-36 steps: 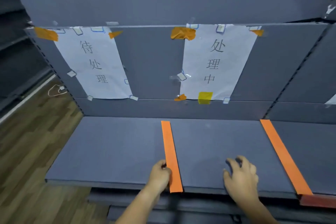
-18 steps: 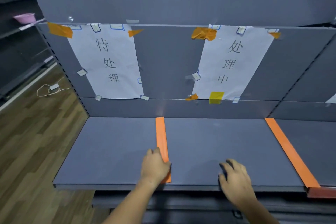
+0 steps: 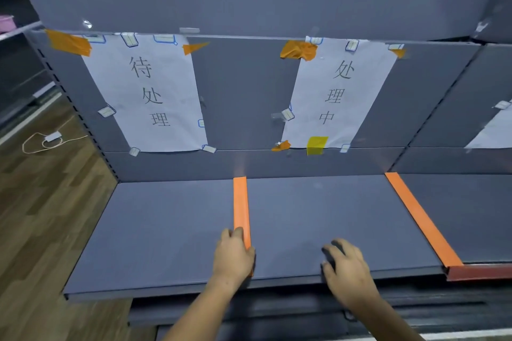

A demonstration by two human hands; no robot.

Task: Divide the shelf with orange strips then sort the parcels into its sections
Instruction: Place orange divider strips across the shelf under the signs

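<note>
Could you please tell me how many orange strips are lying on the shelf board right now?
2. One orange strip runs front to back near the middle, its near end under the left hand. The other orange strip lies at the right, at the board's right edge.

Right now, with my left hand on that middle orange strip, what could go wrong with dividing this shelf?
1. The left hand covers the near end of the middle orange strip, so lifting the hand carelessly could skew it; its alignment at the front edge is hidden.
2. The right orange strip ends at the shelf's front lip and could catch on parcels sliding in.
3. The right hand rests on the middle section, so it could drag across the surface and nudge a strip.
</note>
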